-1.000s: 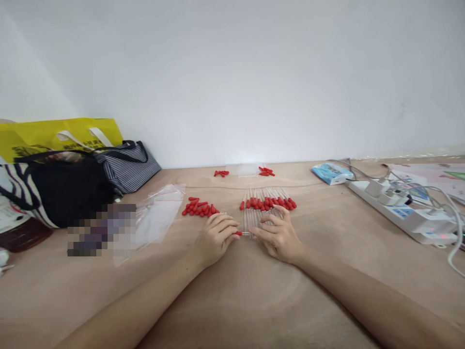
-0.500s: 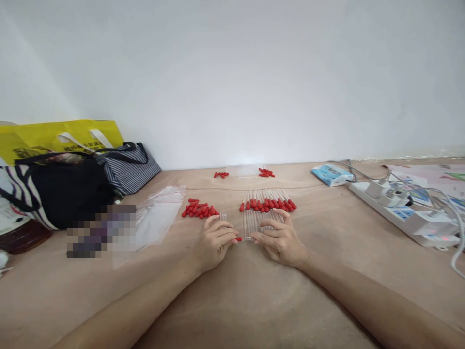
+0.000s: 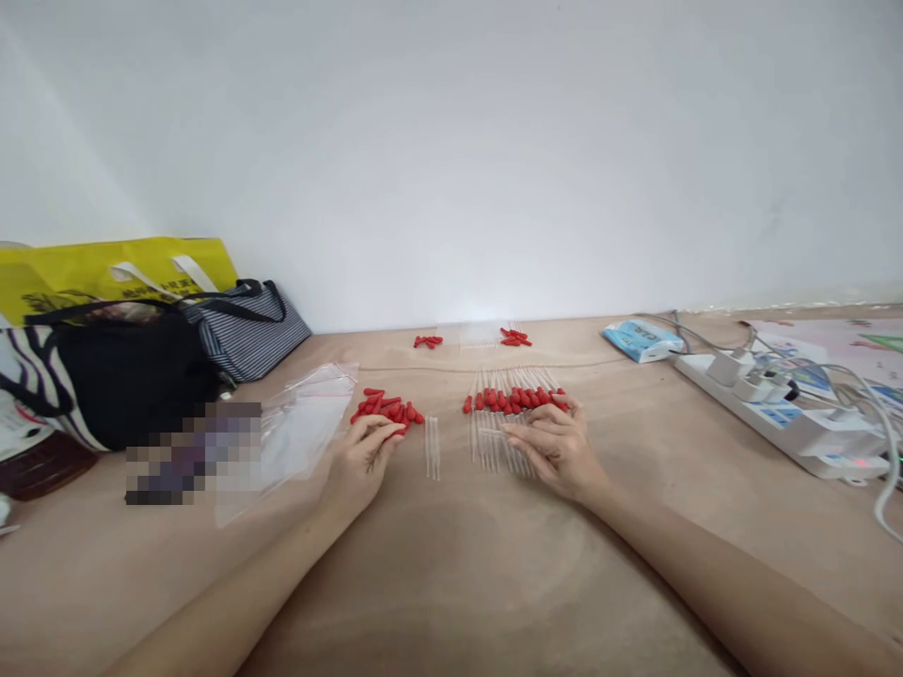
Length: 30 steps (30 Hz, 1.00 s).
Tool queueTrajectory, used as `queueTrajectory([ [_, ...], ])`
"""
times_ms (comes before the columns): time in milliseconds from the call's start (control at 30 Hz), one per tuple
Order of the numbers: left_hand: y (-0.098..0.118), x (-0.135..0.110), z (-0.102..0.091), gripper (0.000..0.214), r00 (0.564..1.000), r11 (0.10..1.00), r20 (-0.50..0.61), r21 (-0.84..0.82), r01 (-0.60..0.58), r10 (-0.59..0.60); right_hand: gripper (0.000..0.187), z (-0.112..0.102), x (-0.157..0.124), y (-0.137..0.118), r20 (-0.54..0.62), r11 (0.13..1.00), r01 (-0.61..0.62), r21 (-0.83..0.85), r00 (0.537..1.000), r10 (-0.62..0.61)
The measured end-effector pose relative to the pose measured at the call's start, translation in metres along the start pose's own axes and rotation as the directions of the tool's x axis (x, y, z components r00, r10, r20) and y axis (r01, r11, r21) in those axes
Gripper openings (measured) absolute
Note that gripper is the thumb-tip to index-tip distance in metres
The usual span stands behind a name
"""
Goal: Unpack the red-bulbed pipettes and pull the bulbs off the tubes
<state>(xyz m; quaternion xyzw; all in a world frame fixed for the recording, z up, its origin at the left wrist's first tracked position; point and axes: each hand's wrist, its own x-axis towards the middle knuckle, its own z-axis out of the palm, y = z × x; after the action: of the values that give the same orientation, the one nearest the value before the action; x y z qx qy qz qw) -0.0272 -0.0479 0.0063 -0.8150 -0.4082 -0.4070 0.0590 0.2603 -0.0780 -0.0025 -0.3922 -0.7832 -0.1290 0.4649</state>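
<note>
My left hand (image 3: pixel 358 467) pinches a red rubber bulb (image 3: pixel 400 431) at the near edge of a pile of red bulbs (image 3: pixel 379 404). In my right hand (image 3: pixel 564 453), between thumb and fingers, is a thin clear dropper tube (image 3: pixel 493 431) lying sideways, its bare end pointing left. That hand is over a row of droppers (image 3: pixel 518 400) whose red bulbs meet in the middle, with clear stems running both away from and toward me. Several bare clear tubes (image 3: pixel 433 451) lie side by side on the table between my hands.
Clear zip bags (image 3: pixel 310 423) lie left of the bulbs. Farther left stand a striped bag (image 3: pixel 246 324), a black bag (image 3: pixel 141 376) and a yellow bag (image 3: pixel 141 259). A tissue pack (image 3: pixel 639 340) and a power strip with cables (image 3: pixel 783 414) are right. Small red bulbs (image 3: pixel 428 341) lie near the wall.
My hands have moved apart. The left went left to the bulb pile, and the tube in my right hand no longer has a red bulb on its left end.
</note>
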Motion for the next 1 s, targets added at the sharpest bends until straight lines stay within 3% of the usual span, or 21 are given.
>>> queueTrajectory([
  [167, -0.019, -0.001, -0.006, 0.023, 0.983, 0.983, 0.069, 0.081, 0.165, -0.171, 0.011, 0.008, 0.001, -0.01, -0.021, 1.0, 0.015, 0.02, 1.0, -0.014],
  [300, -0.028, 0.002, -0.007, 0.025, 0.959, 0.971, 0.158, 0.064, 0.229, -0.236, 0.015, 0.007, 0.0, -0.006, 0.02, 1.0, 0.001, -0.016, 1.0, -0.001],
  [367, -0.03, 0.003, -0.008, 0.025, 0.957, 0.966, 0.146, 0.103, 0.238, -0.251, 0.017, 0.006, 0.0, -0.004, 0.028, 1.0, -0.005, -0.025, 1.0, 0.006],
  [500, -0.02, 0.004, -0.01, 0.017, 0.974, 0.976, 0.107, 0.114, 0.186, -0.198, 0.015, 0.008, -0.002, -0.005, -0.009, 1.0, 0.018, -0.019, 1.0, -0.018],
  [633, 0.01, 0.002, -0.009, 0.015, 0.948, 0.994, 0.305, -0.038, 0.103, -0.087, 0.012, 0.013, -0.001, -0.012, -0.018, 0.997, 0.067, -0.043, 0.998, -0.068],
  [800, 0.033, 0.0, -0.002, 0.028, 0.881, 0.975, 0.455, -0.106, 0.196, -0.128, 0.017, 0.023, 0.009, -0.026, 0.117, 0.984, 0.117, -0.131, 0.988, -0.102],
  [1000, 0.031, 0.006, 0.006, 0.031, 0.871, 0.97, 0.468, -0.097, 0.223, -0.153, 0.024, 0.05, 0.027, -0.046, 0.355, 0.958, 0.123, -0.258, 0.935, -0.024],
])
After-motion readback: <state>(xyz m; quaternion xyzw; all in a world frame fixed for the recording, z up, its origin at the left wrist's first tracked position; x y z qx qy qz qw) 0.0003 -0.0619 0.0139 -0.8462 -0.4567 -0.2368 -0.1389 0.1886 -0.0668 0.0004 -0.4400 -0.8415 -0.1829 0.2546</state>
